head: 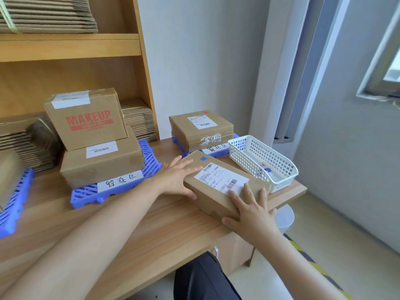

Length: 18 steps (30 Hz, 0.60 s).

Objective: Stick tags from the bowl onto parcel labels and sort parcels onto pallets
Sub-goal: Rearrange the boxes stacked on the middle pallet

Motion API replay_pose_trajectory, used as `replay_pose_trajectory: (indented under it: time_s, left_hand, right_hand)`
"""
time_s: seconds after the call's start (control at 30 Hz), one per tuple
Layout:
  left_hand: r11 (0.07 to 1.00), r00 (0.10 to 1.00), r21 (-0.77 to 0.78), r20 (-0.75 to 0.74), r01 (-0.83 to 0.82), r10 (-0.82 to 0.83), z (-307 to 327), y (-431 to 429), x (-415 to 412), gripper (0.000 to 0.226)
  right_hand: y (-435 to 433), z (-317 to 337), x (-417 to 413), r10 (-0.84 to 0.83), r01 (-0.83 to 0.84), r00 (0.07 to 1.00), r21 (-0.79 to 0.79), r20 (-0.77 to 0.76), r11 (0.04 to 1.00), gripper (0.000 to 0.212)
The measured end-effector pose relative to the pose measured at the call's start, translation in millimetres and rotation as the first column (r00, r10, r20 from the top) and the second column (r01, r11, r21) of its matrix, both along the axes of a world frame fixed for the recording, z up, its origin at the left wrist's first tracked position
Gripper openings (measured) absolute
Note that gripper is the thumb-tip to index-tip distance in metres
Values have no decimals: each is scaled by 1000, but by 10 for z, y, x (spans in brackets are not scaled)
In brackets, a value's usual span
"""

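A long brown parcel (216, 198) lies slantwise at the right end of a wooden counter (151, 224), with both of a person's hands on it. The left hand (177, 176) lies flat across the parcel's far left part, fingers straight and slightly spread, thumb down along the side. The right hand (251, 213) covers the near end, fingers straight and splayed, their tips reaching the edge of the white shipping label (220, 178). A small blue tag (203, 158) sits on the parcel's top just beyond the label. Whether the parcel rests fully on the counter cannot be told. Just beside it to the right stands a white mesh basket (244, 156) holding a few small coloured tags (267, 169). Behind the parcel, a square parcel (201, 128) sits on a blue pallet (179, 148). To the left, a middle pallet (86, 194) with a handwritten paper strip (120, 179) on its front carries a flat parcel (101, 167), topped by a tilted box printed MAKEUP (86, 120). A third pallet (13, 204) shows at the left edge. Wooden shelving (71, 46) behind the counter holds stacks of flattened cartons (47, 14). The walls are pale grey, a window (385, 68) is at the upper right, and yellow-and-black striped tape (313, 263) runs across the floor.
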<state>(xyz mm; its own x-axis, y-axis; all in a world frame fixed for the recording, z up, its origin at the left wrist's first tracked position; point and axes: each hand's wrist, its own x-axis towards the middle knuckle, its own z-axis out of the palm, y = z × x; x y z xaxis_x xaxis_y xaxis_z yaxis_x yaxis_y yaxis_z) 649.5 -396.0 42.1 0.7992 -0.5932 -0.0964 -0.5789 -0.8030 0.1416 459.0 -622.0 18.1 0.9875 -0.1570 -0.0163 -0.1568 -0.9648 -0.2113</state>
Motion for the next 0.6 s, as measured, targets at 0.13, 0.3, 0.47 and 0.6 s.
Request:
replay_pose_trajectory:
  time_s: [0.13, 0.3, 0.47, 0.6]
  left_hand:
    - [994, 998, -111, -54, 11, -17, -93, 88, 76, 105]
    - [967, 999, -252, 28, 36, -30, -213, 200, 5, 95]
    - [947, 985, -317, 170, 50, 4, -69, 445, -120, 88]
    - [940, 954, -342, 283, 8, 95, 240, 707, -253, 88]
  right_hand:
    - [-34, -198, 102, 119, -125, 985, 38, 129, 991, 75]
    - [-39, -307, 127, 107, -148, 953, 129, 283, 981, 70]
    - [66, -185, 103, 139, -213, 893, 131, 427, 968, 69]
    - [244, 106, 223, 185, -257, 845, 77, 502, 963, 67]
